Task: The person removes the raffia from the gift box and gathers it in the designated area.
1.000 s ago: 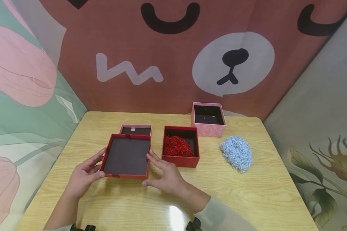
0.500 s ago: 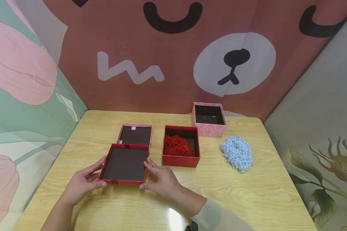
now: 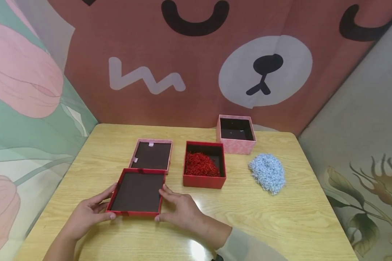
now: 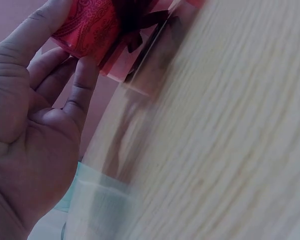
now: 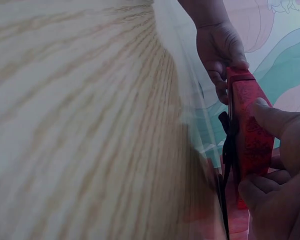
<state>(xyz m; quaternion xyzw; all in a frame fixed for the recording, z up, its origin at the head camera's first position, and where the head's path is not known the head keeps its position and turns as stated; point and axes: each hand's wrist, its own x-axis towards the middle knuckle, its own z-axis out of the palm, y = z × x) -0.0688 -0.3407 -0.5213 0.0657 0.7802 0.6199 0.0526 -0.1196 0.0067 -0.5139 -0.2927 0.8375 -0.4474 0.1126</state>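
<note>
Between my two hands is a square red box lid (image 3: 138,192), dark inside face up. My left hand (image 3: 86,216) grips its left edge, thumb at the near corner. On the opposite side my right hand (image 3: 183,212) pinches the right edge near the front. Patterned red paper covers the lid's outside (image 5: 255,132), and a dark ribbon bow (image 5: 227,127) hangs on its underside, close over the table. Directly behind lies a pink lid (image 3: 152,155), also inside up, its near edge right at the red lid's far rim.
A red box (image 3: 204,182) holding red shredded filler (image 3: 200,165) stands right of the lids. Behind it is a pink box (image 3: 238,146) with a dark interior. Light blue shredded filler (image 3: 267,174) lies on the wooden table (image 3: 264,224) at right. Printed cloth walls enclose the back and sides.
Both hands have brought the red lid toward the table's near edge and slightly left. More of the pink lid behind it has come into view. The boxes and blue filler stay put.
</note>
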